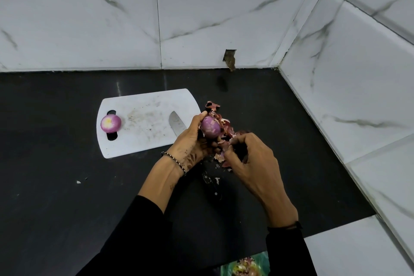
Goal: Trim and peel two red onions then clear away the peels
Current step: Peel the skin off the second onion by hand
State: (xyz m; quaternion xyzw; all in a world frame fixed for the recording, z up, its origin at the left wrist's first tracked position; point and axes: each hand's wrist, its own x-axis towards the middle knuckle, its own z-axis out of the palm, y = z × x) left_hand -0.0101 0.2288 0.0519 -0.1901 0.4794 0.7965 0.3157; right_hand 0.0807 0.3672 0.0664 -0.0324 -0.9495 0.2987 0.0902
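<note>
Left hand [190, 141]: grips the second onion [210, 129] just off the cutting board's [143, 105] right edge.
Right hand [248, 159]: pinches peels [221, 132] beside that onion.
Peeled onion [110, 123]: at the board's left edge.

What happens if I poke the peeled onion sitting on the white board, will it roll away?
Probably: the peeled onion is round, so a poke would likely roll it across the flat cutting board. It sits over the handle slot, which may catch it a little. Its bare surface looks smooth, maybe slippery.
</note>
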